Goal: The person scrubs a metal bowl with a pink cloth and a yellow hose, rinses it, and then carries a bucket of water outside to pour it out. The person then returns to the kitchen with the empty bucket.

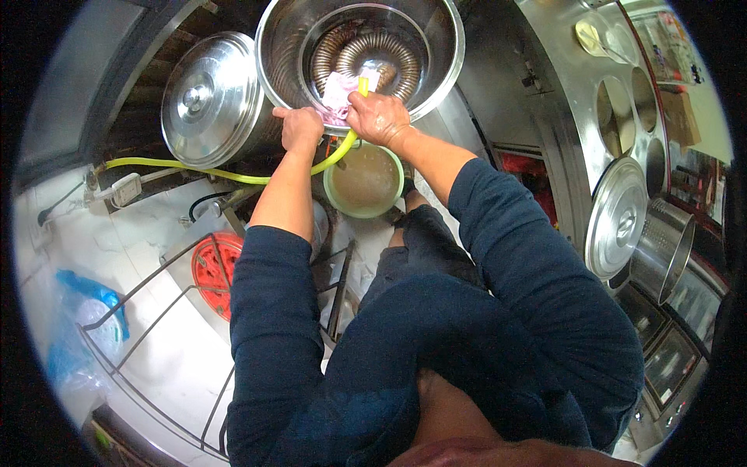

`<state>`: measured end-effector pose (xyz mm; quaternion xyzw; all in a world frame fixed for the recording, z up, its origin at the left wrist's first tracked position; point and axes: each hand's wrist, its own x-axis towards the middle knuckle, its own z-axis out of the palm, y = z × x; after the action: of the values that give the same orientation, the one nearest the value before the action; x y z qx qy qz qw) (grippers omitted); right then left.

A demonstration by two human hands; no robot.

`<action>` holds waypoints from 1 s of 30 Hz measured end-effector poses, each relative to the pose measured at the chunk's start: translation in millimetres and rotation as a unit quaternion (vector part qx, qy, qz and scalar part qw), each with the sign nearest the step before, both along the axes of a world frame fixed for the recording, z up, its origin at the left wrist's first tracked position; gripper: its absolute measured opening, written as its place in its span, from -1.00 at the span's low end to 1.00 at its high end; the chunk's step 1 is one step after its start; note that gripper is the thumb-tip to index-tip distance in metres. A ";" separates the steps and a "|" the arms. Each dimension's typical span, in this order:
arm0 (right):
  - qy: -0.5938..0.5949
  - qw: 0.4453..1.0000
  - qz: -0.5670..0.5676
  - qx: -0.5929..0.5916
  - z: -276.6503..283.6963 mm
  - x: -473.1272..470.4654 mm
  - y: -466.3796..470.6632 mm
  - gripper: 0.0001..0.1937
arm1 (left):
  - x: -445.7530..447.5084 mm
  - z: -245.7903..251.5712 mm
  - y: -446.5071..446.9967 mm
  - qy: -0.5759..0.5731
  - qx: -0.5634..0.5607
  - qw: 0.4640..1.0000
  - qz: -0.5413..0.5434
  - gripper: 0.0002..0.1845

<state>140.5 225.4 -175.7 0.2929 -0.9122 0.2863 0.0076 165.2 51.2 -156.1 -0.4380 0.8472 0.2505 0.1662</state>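
My right hand point(379, 118) is wet and grips a yellow hose point(337, 153) near its open end, over the front rim of a large stainless steel pot point(452, 76). A pink and white cloth point(339, 93) lies at that rim, against my right fingers; whether they also pinch it is hidden. My left hand point(302, 129) holds the same rim a little to the left, its fingertips out of sight. Inside the pot lies a coiled corrugated metal tube point(373, 46). Below the rim, a pale green bucket point(331, 195) contains cloudy brownish water.
A steel lid point(219, 99) leans left of the pot. The hose runs left to a wall fitting point(92, 178). Nearer are a wire rack point(143, 286), a red basket point(217, 268) and a blue plastic bag point(87, 292). On the right, another lid point(613, 233) and a perforated steel strainer point(665, 245) stand by a counter with round openings.
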 end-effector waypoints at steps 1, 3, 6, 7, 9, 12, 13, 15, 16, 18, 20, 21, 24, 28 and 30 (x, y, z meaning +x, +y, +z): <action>-0.001 1.000 -0.003 -0.002 -0.2 0.0 0.2 -0.84 | -1.0 -0.7 -0.3 -0.003 0.001 1.000 0.002 -0.25; -0.003 1.000 -0.003 -0.009 -0.2 0.0 0.0 -0.84 | -2.6 -2.0 -0.7 -0.021 0.023 0.999 0.015 -0.25; -0.002 1.000 -0.005 -0.002 0.6 -0.5 -0.2 -0.84 | -3.2 -2.8 -0.6 -0.014 -0.006 1.000 0.012 -0.25; -0.005 1.000 -0.004 0.000 1.1 -0.9 -0.3 -0.84 | -2.9 -2.8 -0.4 -0.006 -0.014 1.000 0.004 -0.26; 0.005 1.000 -0.004 0.001 2.1 -1.9 -0.4 -0.85 | -2.5 -2.1 -0.4 0.002 -0.011 1.000 0.002 -0.25; 0.012 1.000 0.002 0.005 3.5 -3.3 -0.4 -0.87 | -3.1 -0.5 -1.0 0.005 0.019 1.000 0.023 -0.19; 0.010 1.000 0.002 0.005 3.9 -3.8 -0.2 -0.87 | -3.4 -0.1 -0.8 -0.005 0.015 1.000 0.012 -0.18; 0.003 1.000 0.005 -0.001 4.5 -4.3 0.0 -0.87 | -4.5 0.7 -0.6 -0.006 -0.002 1.000 0.003 -0.15; 0.004 1.000 0.003 0.000 4.6 -4.5 0.0 -0.87 | -4.9 1.0 -0.5 -0.007 -0.001 1.000 0.003 -0.15; -0.001 1.000 0.005 0.002 4.9 -4.7 0.1 -0.86 | -5.1 1.7 0.2 -0.013 0.005 1.000 0.010 -0.14; 0.002 1.000 0.003 0.004 5.1 -4.5 0.2 -0.86 | -4.5 2.4 0.8 -0.007 0.005 1.000 0.002 -0.14; 0.006 1.000 0.003 0.001 5.2 -4.4 0.2 -0.86 | -4.1 2.8 1.0 -0.005 0.004 1.000 -0.003 -0.13; 0.008 1.000 0.000 -0.004 5.8 -3.4 0.2 -0.87 | -3.6 3.7 1.4 -0.003 0.008 1.000 0.007 -0.14; -0.006 1.000 0.002 0.013 7.0 -2.3 0.0 -0.85 | -3.5 3.3 2.1 -0.020 0.001 1.000 0.007 -0.13; -0.015 1.000 0.000 0.017 7.5 -2.0 -0.1 -0.84 | -3.0 2.6 2.6 -0.013 -0.016 1.000 -0.001 -0.14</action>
<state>138.5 225.3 -168.2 0.2892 -0.9168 0.2751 -0.0108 162.2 53.8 -153.4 -0.4432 0.8494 0.2306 0.1703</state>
